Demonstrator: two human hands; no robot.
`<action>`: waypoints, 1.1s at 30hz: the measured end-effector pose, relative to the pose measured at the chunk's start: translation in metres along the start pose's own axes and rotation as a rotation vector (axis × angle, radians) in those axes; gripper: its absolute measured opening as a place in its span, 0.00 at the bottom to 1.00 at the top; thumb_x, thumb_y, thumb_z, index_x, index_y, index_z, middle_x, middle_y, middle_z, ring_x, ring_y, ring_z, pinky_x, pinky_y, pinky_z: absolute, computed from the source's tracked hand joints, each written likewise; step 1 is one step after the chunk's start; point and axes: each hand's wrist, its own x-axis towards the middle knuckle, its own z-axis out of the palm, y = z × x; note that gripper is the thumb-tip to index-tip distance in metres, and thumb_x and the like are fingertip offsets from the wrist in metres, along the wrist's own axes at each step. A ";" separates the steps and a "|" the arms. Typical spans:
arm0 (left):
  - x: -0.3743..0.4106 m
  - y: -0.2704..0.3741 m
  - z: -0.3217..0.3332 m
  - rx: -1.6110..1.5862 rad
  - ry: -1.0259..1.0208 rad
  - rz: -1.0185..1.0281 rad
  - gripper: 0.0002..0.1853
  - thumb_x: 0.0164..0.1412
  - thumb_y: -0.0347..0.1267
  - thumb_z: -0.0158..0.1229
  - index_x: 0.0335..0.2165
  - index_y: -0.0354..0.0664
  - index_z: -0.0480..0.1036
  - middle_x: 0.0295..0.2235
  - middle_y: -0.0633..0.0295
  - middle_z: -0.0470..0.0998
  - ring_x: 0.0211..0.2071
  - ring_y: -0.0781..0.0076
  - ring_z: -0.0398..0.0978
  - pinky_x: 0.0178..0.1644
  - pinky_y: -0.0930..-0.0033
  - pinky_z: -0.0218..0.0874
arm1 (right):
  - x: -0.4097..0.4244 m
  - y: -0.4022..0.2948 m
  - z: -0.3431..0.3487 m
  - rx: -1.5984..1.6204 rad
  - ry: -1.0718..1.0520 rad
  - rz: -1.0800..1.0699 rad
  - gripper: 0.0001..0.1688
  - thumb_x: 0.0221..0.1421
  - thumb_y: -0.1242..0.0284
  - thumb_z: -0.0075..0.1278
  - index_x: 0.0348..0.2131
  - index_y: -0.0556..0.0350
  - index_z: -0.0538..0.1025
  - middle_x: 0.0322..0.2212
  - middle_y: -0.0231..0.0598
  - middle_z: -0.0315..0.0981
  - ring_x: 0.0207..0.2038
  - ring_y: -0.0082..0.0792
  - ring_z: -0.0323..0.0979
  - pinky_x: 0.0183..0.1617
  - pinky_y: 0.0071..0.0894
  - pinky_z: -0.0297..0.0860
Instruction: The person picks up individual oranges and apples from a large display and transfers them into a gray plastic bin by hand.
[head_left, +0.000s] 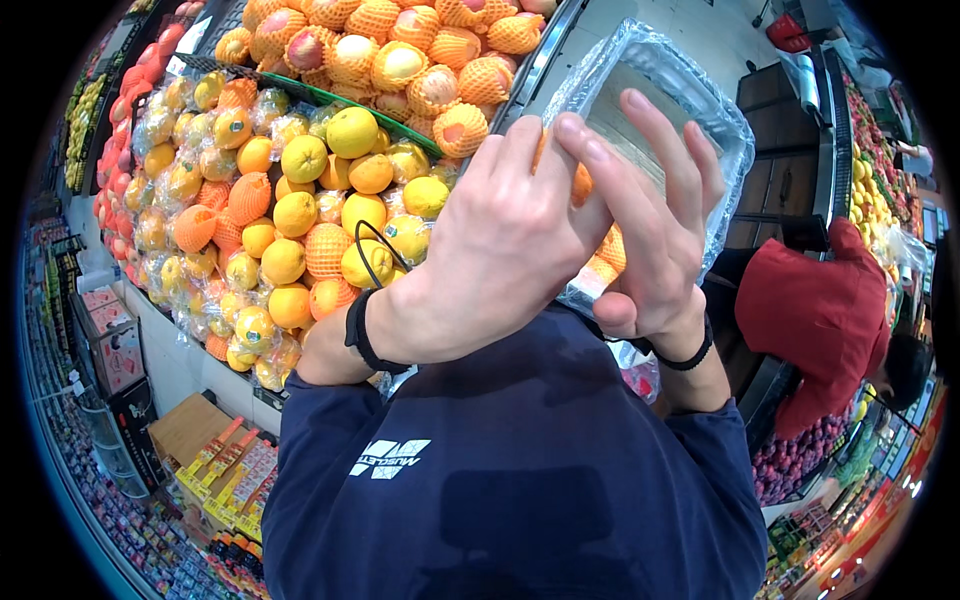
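My left hand (510, 217), seen from the back with its fingers bent, is raised in front of my chest. My right hand (660, 225) is beside it, fingers spread and thumb low. Some of its fingertips touch or overlap the left hand's fingers. Whether the left hand holds anything is hidden. Behind and below both hands is a box lined with clear plastic (731, 154), with a flat brownish-grey surface inside. Orange fruit and orange foam netting (611, 251) show between the hands. Left of my left hand are loose oranges (295, 214), several in netting or clear wrap.
Round fruit in orange foam nets (397, 64) fills the bin beyond a green divider (360, 112). A black wire loop (367, 251) sticks up by my left forearm. On the right, a person in a red top (814, 300) bends near another produce stand. Stacked cartons (112, 341) stand at the lower left.
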 end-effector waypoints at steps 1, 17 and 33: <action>-0.001 0.000 0.000 0.008 -0.014 -0.002 0.21 0.47 0.29 0.61 0.43 0.35 0.73 0.40 0.44 0.74 0.39 0.57 0.72 0.38 0.62 0.65 | 0.000 0.001 0.002 -0.005 -0.001 0.012 0.52 0.69 0.36 0.20 0.57 0.64 0.72 0.49 0.46 0.81 0.63 0.57 0.67 0.70 0.55 0.47; -0.002 -0.018 0.000 -0.089 -0.080 -0.161 0.31 0.38 0.30 0.70 0.45 0.39 0.71 0.47 0.43 0.71 0.48 0.43 0.73 0.53 0.52 0.68 | -0.006 0.018 0.019 0.151 0.005 0.334 0.50 0.70 0.38 0.22 0.59 0.66 0.70 0.58 0.52 0.70 0.66 0.56 0.61 0.68 0.57 0.51; 0.040 -0.309 0.049 0.003 0.166 -0.670 0.44 0.42 0.46 0.74 0.52 0.33 0.67 0.48 0.38 0.76 0.50 0.43 0.76 0.55 0.51 0.68 | -0.112 0.037 0.012 0.061 -0.433 0.801 0.36 0.57 0.70 0.59 0.59 0.66 0.65 0.55 0.59 0.66 0.58 0.60 0.64 0.64 0.50 0.60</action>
